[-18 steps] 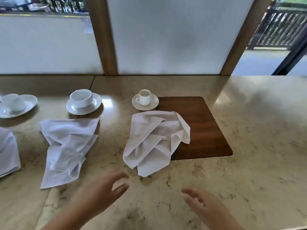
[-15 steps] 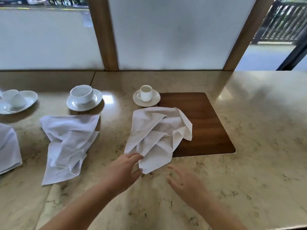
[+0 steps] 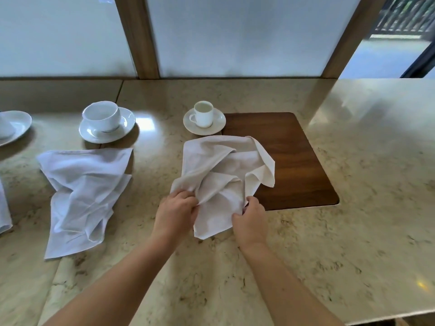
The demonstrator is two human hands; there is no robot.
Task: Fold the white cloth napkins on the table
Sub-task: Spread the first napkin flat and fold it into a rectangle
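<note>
I see a marbled beige table [image 3: 353, 184], frosted windows [image 3: 235, 31] behind wooden posts [image 3: 138, 36], daylight glaring on stone, railing [image 3: 404, 17] outside right.

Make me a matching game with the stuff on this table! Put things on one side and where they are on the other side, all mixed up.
Things:
1. middle napkin
2. small cup
3. left napkin
4. wooden mat

Places:
A. lying crumpled, nobody touching it
B. under the right part of the middle napkin
C. gripped by the left hand and the right hand
D. standing on a saucer

Pairs: 1-C, 2-D, 3-A, 4-B
</note>
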